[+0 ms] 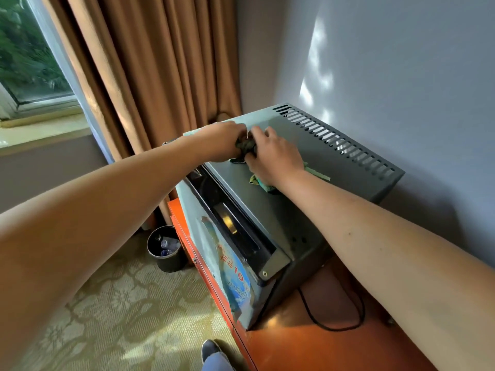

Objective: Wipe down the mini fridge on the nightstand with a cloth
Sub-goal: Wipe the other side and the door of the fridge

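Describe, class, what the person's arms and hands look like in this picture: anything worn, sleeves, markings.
Both arms are bare from hand to the frame's edge: no sleeves, gloves, watch or bracelet show. The left hand and right hand show no rings, though the fingers are partly hidden. A few small dark spots dot the right forearm. Below, a dark slip-on shoe and a blue trouser leg show.

A brown curtain (139,76) hangs in the corner. Left of the curtain is a window (24,54). Below the curtain, a dark wastebasket (166,250) stands on patterned carpet (112,311), holding plastic bottles.
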Motion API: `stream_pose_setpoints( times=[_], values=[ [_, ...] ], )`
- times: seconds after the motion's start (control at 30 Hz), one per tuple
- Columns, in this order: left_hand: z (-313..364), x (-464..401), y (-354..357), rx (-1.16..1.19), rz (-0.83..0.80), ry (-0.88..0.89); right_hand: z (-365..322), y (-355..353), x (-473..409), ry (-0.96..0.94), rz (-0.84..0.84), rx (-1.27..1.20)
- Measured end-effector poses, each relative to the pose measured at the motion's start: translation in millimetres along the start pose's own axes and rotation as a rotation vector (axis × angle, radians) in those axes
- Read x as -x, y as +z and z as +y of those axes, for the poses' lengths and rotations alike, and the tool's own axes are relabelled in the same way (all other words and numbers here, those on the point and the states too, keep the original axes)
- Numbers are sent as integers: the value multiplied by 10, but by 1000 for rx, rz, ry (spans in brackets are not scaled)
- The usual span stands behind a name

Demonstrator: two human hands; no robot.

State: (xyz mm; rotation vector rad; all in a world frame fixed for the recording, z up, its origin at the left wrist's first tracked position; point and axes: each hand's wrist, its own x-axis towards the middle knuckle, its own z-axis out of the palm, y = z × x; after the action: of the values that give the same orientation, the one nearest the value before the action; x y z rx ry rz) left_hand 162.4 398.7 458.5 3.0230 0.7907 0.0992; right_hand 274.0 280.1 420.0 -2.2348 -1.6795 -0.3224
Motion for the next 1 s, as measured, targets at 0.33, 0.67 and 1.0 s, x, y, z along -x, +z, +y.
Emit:
stream_pose_setpoints(
  times=[0.33, 0.67, 1.0],
  values=[
    [-294, -1408, 54, 69, -47, -8, 669, 386, -1129, 84, 47, 2],
    [-527, -2098, 115, 250, -21, -61, 1057, 620, -1837, 147, 49, 37],
    [-596, -1910, 174, 382, 28, -138, 919, 572, -1802, 168, -27, 25]
  ],
)
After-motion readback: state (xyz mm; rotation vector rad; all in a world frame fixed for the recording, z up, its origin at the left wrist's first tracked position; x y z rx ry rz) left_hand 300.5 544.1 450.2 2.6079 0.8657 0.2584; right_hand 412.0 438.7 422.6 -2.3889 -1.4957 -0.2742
